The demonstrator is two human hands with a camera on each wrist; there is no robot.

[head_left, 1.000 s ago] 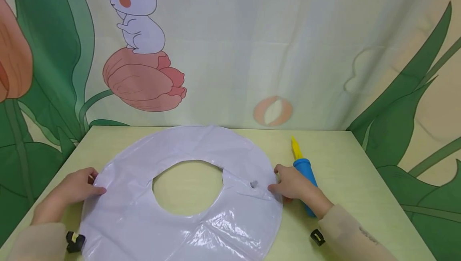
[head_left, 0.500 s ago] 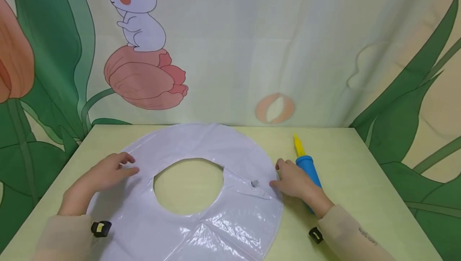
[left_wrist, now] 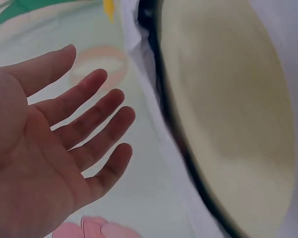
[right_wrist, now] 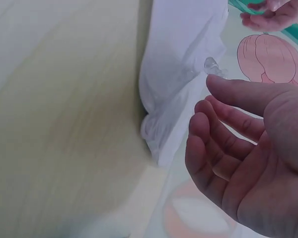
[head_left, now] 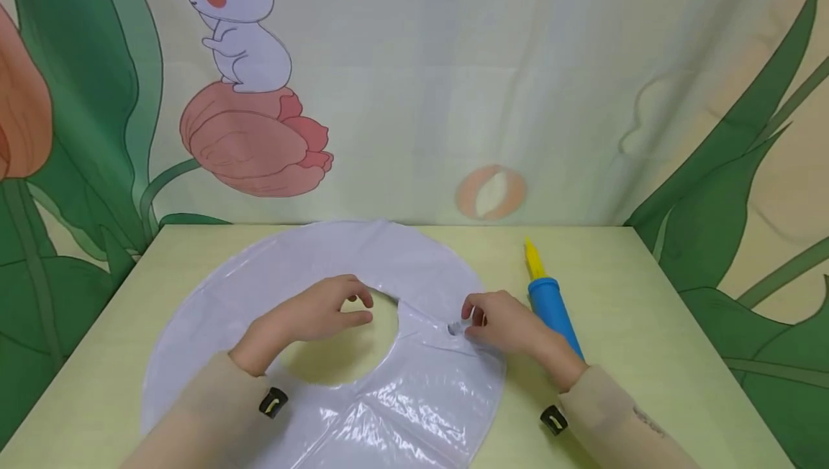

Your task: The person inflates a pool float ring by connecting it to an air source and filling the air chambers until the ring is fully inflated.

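A flat, white swim ring (head_left: pixel 427 397) of shiny plastic lies on the table, only slightly filled out. Over its central hole hovers my left hand (head_left: pixel 317 314); in the left wrist view its fingers (left_wrist: pixel 102 136) are spread and loosely bent, holding nothing. On the ring's right side sits a small clear valve (head_left: pixel 454 328). My right hand (head_left: pixel 508 321) is right beside that valve, fingers loosely curved. In the right wrist view the thumb tip is close to the valve (right_wrist: pixel 211 65), and nothing lies between thumb and fingers.
A blue hand pump (head_left: pixel 555 314) with a yellow nozzle lies right of the ring, partly behind my right forearm. Behind the pale table (head_left: pixel 654 354) hangs a printed cloth (head_left: pixel 401 109) with a rabbit and tulips. A black wrist device (head_left: pixel 553 420) is near each cuff.
My left hand has let go of the ring's left edge and moved right, over the hole. My right hand has left the right edge and shifted left to the valve.
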